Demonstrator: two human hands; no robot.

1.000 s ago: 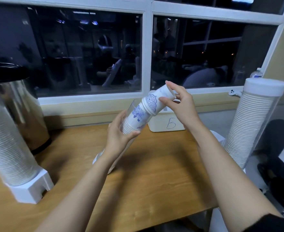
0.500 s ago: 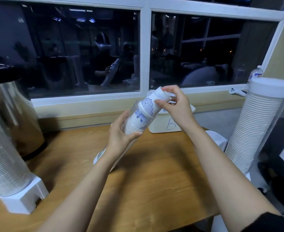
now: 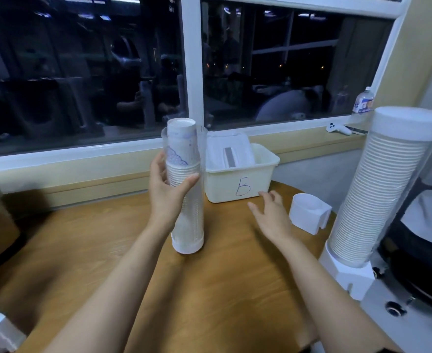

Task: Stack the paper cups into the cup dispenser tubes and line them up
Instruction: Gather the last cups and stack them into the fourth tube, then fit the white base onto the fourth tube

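The tube point(image 3: 188, 225), tilted a moment ago, is now standing upright on the table point(image 3: 235, 289) beside the bin point(image 3: 235, 182), cups point(image 3: 182, 146) sitting inside, the top one poking out. The left hand point(image 3: 166, 192) is gripping its middle; the right hand point(image 3: 271, 215), off the cups, is hovering with fingers spread.

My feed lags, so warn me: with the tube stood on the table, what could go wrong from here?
The clear tube stands on its small white cap, held only by the left hand; letting go might tip it. The top cup pokes above the rim, so a base may not seat. The open right hand hovers by the white base piece, close to the full dispenser on the right; a knock could topple it.
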